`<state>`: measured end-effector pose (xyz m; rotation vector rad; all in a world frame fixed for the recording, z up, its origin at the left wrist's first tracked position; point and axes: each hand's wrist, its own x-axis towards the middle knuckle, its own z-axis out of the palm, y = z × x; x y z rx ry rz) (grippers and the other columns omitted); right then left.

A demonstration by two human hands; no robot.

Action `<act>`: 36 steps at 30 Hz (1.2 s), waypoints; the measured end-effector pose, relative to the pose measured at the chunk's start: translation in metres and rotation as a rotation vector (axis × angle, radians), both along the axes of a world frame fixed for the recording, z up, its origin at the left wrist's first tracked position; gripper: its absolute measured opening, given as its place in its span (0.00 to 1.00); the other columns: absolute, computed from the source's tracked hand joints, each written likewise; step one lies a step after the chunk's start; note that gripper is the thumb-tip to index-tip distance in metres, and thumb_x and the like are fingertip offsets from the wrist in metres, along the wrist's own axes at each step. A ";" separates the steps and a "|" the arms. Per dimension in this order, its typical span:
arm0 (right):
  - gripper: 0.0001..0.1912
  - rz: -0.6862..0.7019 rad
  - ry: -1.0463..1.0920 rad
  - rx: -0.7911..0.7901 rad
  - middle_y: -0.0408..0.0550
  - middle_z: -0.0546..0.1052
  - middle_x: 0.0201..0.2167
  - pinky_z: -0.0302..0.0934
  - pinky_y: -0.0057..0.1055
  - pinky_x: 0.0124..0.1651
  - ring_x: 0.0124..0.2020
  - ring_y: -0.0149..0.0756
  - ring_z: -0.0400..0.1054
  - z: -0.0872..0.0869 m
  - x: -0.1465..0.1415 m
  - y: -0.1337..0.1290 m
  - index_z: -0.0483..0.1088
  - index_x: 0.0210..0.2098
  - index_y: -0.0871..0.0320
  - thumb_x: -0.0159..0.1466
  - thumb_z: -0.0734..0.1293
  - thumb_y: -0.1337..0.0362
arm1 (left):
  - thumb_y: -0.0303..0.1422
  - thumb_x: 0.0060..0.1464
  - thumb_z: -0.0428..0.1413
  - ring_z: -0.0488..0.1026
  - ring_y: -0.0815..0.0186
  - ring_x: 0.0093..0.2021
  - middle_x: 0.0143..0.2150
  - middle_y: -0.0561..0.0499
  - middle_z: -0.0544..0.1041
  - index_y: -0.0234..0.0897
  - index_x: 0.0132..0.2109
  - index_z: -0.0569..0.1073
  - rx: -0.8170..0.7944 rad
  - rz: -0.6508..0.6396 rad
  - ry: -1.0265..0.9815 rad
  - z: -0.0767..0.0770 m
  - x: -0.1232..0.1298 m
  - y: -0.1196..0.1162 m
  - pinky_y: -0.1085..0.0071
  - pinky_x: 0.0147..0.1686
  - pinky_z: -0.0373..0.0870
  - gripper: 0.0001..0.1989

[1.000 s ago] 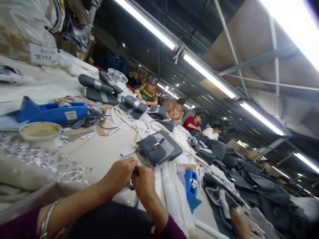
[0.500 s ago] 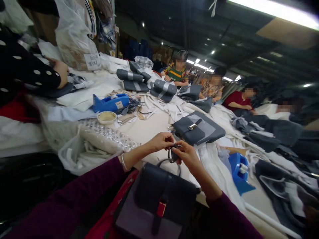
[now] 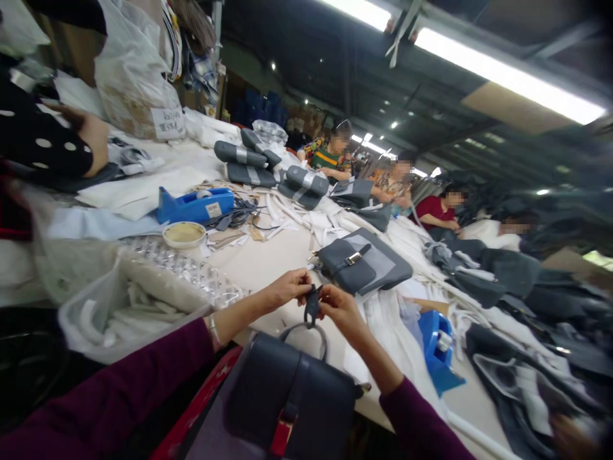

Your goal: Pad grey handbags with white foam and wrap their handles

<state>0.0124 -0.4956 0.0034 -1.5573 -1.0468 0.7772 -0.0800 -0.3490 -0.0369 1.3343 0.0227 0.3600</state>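
A dark backpack [image 3: 261, 377] with a buckled flap rests on my lap against the table edge, its loop handle [image 3: 325, 348] standing up. Just above that handle, both hands meet at a small dark leather tag [image 3: 312, 306] with a thin strap. My left hand [image 3: 291, 286] pinches its upper end from the left. From the right, the fingers of my right hand [image 3: 339, 305] are closed on the tag's side and strap. The fingertips hide part of the strap, and I cannot tell whether it is fastened to the handle.
A similar grey backpack [image 3: 349, 267] lies just beyond my hands. Blue tape dispensers [image 3: 196, 206] [image 3: 433, 358] stand left and right. A round dish [image 3: 184, 235] and a plastic bag of white padding [image 3: 138, 319] are at left. Wrapped dark bags [image 3: 251, 174] and several co-workers [image 3: 330, 156] are further back.
The view has shifted, so the table's things appear further left. My fingers have moved slightly apart, and the tag now hangs upright between them, more exposed than before.
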 end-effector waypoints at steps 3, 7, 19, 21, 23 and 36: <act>0.06 0.002 -0.053 0.011 0.40 0.72 0.22 0.59 0.27 0.27 0.23 0.30 0.65 -0.001 -0.001 0.006 0.66 0.27 0.56 0.52 0.68 0.63 | 0.43 0.50 0.59 0.65 0.74 0.19 0.22 0.58 0.68 0.36 0.33 0.60 0.000 0.006 -0.013 -0.003 0.002 0.000 0.77 0.20 0.60 0.18; 0.09 0.022 -0.107 0.031 0.41 0.72 0.25 0.63 0.29 0.31 0.26 0.31 0.67 0.000 0.000 0.008 0.64 0.26 0.56 0.52 0.69 0.61 | 0.45 0.50 0.59 0.65 0.74 0.20 0.22 0.57 0.69 0.36 0.34 0.61 -0.004 -0.002 -0.061 -0.006 0.004 -0.002 0.77 0.20 0.60 0.19; 0.06 -0.041 -0.379 0.042 0.35 0.58 0.20 0.47 0.25 0.26 0.23 0.26 0.51 -0.019 0.006 0.008 0.60 0.24 0.57 0.53 0.64 0.68 | 0.29 0.54 0.50 0.64 0.73 0.14 0.15 0.59 0.67 0.37 0.34 0.57 -0.069 0.225 0.025 -0.022 0.007 -0.007 0.79 0.17 0.59 0.06; 0.03 -0.029 -0.401 0.050 0.36 0.58 0.21 0.48 0.26 0.28 0.24 0.27 0.51 -0.019 0.005 0.005 0.62 0.27 0.57 0.54 0.63 0.68 | 0.24 0.53 0.48 0.64 0.73 0.14 0.15 0.59 0.67 0.37 0.33 0.57 -0.071 0.267 0.084 -0.026 0.009 -0.003 0.79 0.17 0.60 0.06; 0.02 0.020 -0.419 0.048 0.37 0.61 0.23 0.50 0.27 0.31 0.25 0.28 0.54 -0.017 0.004 0.000 0.64 0.27 0.56 0.55 0.63 0.69 | 0.21 0.52 0.47 0.63 0.73 0.13 0.14 0.60 0.66 0.37 0.32 0.56 -0.057 0.305 0.117 -0.027 0.010 0.003 0.79 0.17 0.59 0.07; 0.14 -0.071 -0.275 -0.133 0.44 0.71 0.21 0.57 0.27 0.25 0.22 0.29 0.62 0.019 -0.003 -0.016 0.72 0.28 0.61 0.56 0.69 0.55 | 0.23 0.53 0.50 0.65 0.75 0.23 0.26 0.58 0.66 0.36 0.35 0.62 0.419 0.363 -0.175 0.063 0.004 -0.012 0.78 0.27 0.63 0.04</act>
